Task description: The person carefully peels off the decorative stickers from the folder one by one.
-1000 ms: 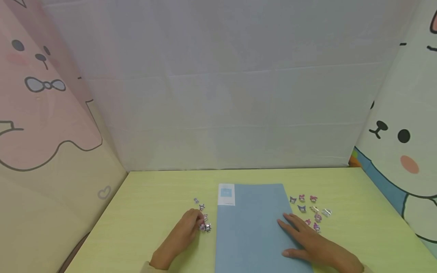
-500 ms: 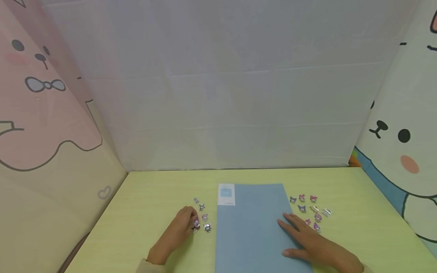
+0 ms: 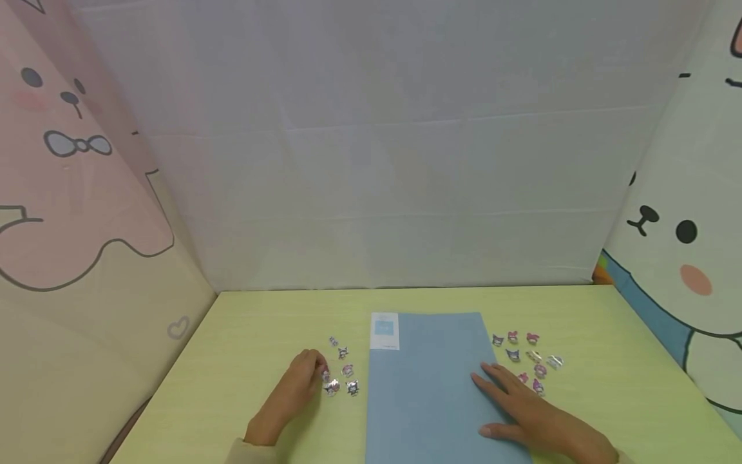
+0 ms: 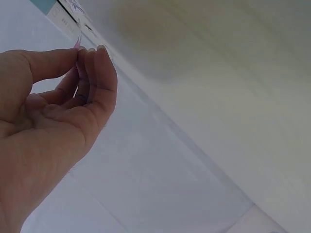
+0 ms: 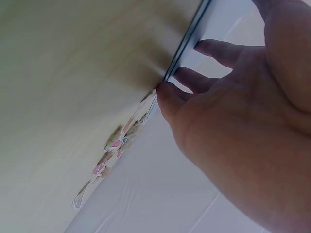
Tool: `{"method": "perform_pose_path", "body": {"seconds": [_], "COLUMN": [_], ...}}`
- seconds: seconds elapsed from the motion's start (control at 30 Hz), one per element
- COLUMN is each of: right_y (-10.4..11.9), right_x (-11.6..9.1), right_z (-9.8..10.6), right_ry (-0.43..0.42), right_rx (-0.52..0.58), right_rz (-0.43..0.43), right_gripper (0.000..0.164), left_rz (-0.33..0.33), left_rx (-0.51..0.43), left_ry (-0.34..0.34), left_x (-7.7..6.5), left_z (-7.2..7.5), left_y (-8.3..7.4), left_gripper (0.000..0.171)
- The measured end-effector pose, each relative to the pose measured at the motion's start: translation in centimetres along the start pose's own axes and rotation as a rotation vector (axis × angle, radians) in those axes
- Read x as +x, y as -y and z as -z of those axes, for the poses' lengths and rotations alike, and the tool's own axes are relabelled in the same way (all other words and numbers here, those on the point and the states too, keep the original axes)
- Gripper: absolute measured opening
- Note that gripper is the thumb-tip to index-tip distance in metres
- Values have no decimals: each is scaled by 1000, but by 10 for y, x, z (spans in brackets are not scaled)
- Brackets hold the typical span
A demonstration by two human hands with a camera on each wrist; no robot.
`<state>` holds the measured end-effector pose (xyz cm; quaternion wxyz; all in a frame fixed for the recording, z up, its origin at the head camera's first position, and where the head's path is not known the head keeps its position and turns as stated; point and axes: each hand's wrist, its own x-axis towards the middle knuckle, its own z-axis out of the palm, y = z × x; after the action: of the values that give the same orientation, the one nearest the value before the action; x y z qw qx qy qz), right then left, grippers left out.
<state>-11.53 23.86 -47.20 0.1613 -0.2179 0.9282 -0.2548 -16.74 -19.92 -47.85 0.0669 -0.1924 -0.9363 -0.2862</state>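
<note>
My left hand is at the left of the table and pinches a small pink sticker between thumb and fingertips. In the left wrist view only a thin pink and clear sliver of that sticker shows. Several more character stickers lie close by, among them a shiny one and a dark one. A blue folder with a white label lies flat in the middle. My right hand rests on its right side, fingers spread and fairly straight.
To the folder's right, several pink, purple and clear stickers are scattered, some beside my right fingers. The pale yellow table meets a white cloth backdrop; printed cloths hang at both sides.
My left hand has moved left, away from the folder, bringing the pink sticker along. The shiny and dark stickers now lie uncovered. The right hand and folder have stayed still.
</note>
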Motion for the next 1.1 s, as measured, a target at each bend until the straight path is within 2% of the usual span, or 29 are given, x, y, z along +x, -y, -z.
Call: {"method": "perform_pose_path", "body": {"seconds": [0.23,0.37,0.6,0.87,1.1], "right_y": [0,0,0,-1,0], "right_x": [-1,-1,0,1,-2], "right_z": [-1,-1,-1,-2,0], "right_ry": [-7,-9,-3,11,-26], "right_rx": [-37,-38,-18,16,-36], "right_rz": [25,26,16,-34,6], "right_gripper": [88,88,88,90,84], "left_rz": [25,16,-8,-4,-9], "left_rx": [56,76,162,207,269], "left_ry": [-24,-37,-85,-108,-158], "left_x": [-2,-3,-2,-2,-5], "left_z": [-1,-2,-4,-5,-13], "left_y": [3,4,3,2,0], "left_gripper": [17,20,18,16,16]}}
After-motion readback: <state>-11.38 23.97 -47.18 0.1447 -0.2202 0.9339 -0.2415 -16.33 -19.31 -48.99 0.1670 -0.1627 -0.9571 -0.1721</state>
